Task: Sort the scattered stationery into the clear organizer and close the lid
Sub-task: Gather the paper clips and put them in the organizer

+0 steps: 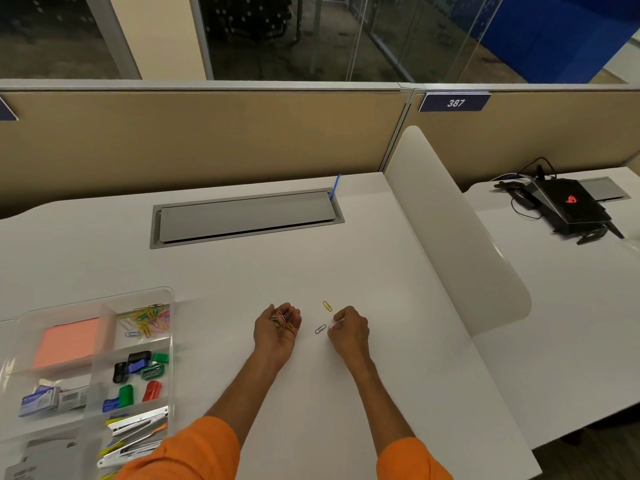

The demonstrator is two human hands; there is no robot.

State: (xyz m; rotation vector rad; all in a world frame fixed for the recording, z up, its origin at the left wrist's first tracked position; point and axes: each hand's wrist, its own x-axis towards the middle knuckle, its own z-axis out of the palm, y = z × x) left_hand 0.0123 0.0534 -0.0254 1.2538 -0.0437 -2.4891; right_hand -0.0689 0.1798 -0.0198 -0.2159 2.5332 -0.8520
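My left hand [277, 332] lies palm up on the white desk and cups several coloured paper clips [282, 320]. My right hand [348, 329] rests palm down just to its right, fingertips pinched at a small pale clip on the desk. A blue clip [320, 329] lies between my hands and a yellow clip [327, 305] just beyond it. The clear organizer [20, 320] sits at the left, lid open, holding pink sticky notes [69, 344], more paper clips [149, 322], binder clips [138, 372], staple boxes [48, 400] and staplers [135, 434].
A grey cable hatch [242, 218] is set into the desk at the back, with a blue cable [335, 187] at its right end. A white curved divider [457, 237] borders the right side. Beyond it a black laptop [564, 206] sits on the neighbouring desk.
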